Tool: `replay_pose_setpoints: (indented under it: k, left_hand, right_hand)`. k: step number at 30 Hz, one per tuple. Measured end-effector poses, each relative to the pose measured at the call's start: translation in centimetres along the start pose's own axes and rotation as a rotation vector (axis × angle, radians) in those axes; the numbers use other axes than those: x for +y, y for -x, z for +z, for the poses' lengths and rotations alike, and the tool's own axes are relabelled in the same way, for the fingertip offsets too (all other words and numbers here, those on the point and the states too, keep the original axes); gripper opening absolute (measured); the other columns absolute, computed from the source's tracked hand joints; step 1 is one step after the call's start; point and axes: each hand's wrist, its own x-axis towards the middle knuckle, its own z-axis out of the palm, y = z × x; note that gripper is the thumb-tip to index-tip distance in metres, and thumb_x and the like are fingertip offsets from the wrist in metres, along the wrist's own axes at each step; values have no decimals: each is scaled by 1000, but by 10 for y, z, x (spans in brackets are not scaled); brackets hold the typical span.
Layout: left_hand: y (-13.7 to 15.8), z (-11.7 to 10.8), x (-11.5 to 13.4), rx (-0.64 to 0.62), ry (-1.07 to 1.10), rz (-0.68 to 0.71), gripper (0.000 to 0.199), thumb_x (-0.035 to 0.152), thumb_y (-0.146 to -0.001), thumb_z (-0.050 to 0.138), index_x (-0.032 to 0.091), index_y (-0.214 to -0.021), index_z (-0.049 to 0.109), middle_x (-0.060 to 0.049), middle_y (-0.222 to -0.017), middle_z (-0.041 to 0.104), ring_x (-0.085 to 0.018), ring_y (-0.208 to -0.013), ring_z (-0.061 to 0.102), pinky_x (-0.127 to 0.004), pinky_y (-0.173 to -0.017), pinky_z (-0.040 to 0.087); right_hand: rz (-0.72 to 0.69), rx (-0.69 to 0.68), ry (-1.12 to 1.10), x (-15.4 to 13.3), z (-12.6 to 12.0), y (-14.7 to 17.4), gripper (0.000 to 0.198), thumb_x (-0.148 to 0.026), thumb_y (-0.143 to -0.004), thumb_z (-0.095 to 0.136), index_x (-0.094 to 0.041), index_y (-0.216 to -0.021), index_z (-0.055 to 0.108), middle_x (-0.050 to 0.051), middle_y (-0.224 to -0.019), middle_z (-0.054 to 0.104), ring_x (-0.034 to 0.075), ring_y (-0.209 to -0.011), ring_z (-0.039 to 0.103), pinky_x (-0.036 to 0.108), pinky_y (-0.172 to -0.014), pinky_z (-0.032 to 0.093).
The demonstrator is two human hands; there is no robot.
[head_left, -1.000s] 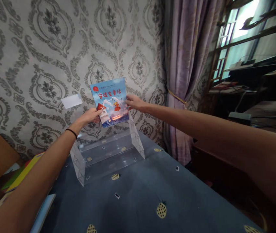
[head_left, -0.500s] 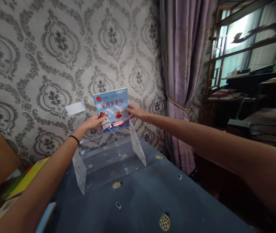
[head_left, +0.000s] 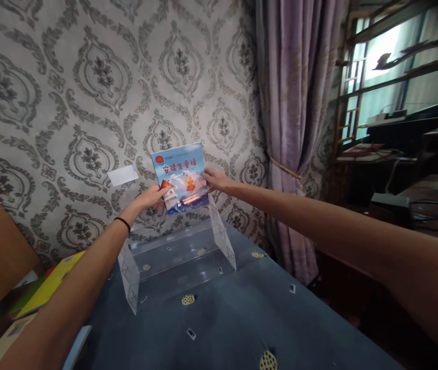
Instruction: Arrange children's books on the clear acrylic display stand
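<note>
Head view: arms [head_left: 303,211] outstretched; left fingers [head_left: 160,192], right fingers [head_left: 210,176] grasping blue book [head_left: 183,177] at opposite sides

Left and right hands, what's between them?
In the head view, a blue book is between the left hand and the right hand, held by both.

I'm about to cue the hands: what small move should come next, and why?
Probably ease the Andersen fairy-tale book down: the left hand and right hand grip its sides, and it appears over the rear of the clear acrylic rack; contact is unclear.
</note>
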Motion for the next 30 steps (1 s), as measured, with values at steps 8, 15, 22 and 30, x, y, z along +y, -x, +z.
replay_pose_setpoints:
  k: [8, 15, 22, 30]
  left_hand:
    - [-4, 2, -1, 40, -5, 7, 31, 49, -94, 53, 20, -94, 64, -5, -87, 76, -21, -73, 72, -24, -59, 51]
    - [-12, 1, -7, 39, -7, 30, 32, 52, -92, 55, 21, -90, 63, -5, -88, 76, -20, -70, 71, -24, -57, 48]
    - [-11, 2, -11, 24, -14, 45, 38, 58, -91, 52, 21, -89, 61, -3, -81, 74, -19, -71, 69, -23, -57, 44]
    - [-4, 3, -6, 38, -5, 29, 43, 64, -87, 55, 21, -91, 62, -3, -86, 75, -21, -73, 70, -25, -61, 46]
  right_hand:
    - [92, 27, 109, -11, 3, -9, 17, -28, -99, 49, -19, -87, 57, 5, -81, 63, 16, -69, 62, 19, -50, 49]
    - [113, 22, 136, -12, 6, -16, 18, -27, -100, 47, -19, -88, 58, 5, -81, 63, 15, -66, 60, 18, -47, 46]
    - [75, 13, 94, -3, 3, -12, 21, -32, -99, 48, -19, -85, 57, 3, -77, 62, 16, -72, 60, 17, -52, 50]
    - [47, 8, 20, -3, 1, -6, 18, -29, -96, 48, -21, -82, 57, 2, -73, 59, 17, -74, 59, 20, -53, 53]
